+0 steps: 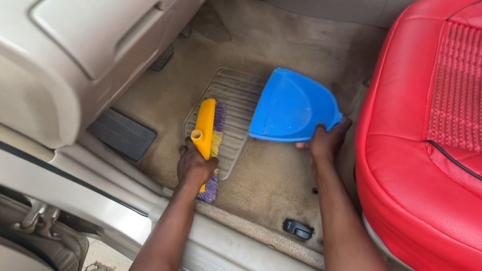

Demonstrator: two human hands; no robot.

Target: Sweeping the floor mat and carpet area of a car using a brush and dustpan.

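My left hand point(193, 165) grips a yellow hand brush point(206, 125) with purple bristles, laid on the beige car floor carpet point(266, 178) over a ribbed heel pad point(240, 97). My right hand point(325, 141) holds the handle of a blue dustpan point(289, 106), which rests on the carpet just right of the brush, its wide mouth facing the brush. Both forearms reach in from the open door below.
A red leather car seat point(460, 138) fills the right side. The beige dashboard underside point(70, 31) overhangs at left, with a black pedal point(123, 133) beneath it. The door sill point(222, 255) runs along the bottom. A small black clip point(298, 229) sits on the carpet edge.
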